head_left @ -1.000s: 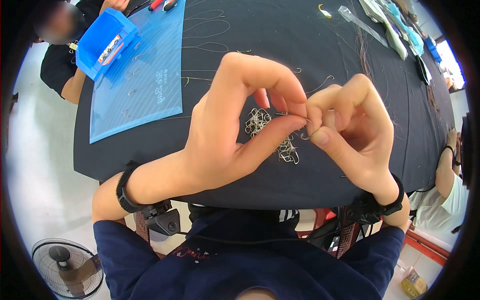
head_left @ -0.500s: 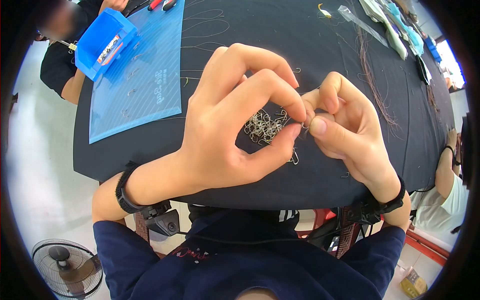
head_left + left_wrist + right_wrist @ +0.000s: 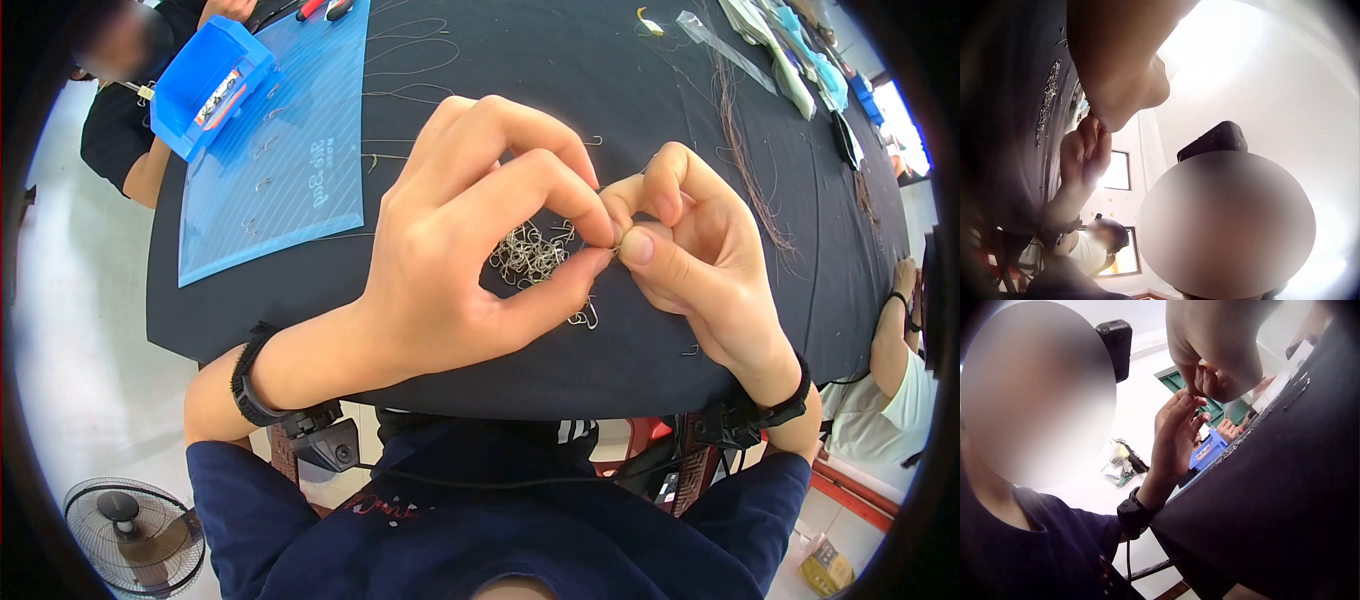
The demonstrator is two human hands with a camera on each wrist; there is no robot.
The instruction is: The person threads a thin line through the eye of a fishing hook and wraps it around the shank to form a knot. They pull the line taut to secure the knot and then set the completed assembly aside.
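In the head view my left hand (image 3: 450,245) and right hand (image 3: 705,260) meet fingertip to fingertip over the black table. My right thumb and index finger pinch a small fish hook (image 3: 616,249), mostly covered by the fingertips. The left thumb and index finger pinch thin fishing line right beside it, largely hidden too. Behind the left hand, seen through the ring of its thumb and index finger, lies a pile of loose metal fish hooks (image 3: 528,256). Both wrist views show the hands touching at the fingertips, with the hook too small to make out there.
A blue translucent bag (image 3: 290,190) lies on the left, carrying several hooks and a blue bin (image 3: 212,88). Looped lines (image 3: 415,55) stretch across the back. A brown bundle of line (image 3: 745,165) lies at right. One stray hook (image 3: 690,350) sits near the right wrist. Other people sit around the table.
My left hand has turned, its index finger dropping lower and its other fingers showing above. The hook, visible between the hands a second ago, is now mostly covered by the closer fingertips.
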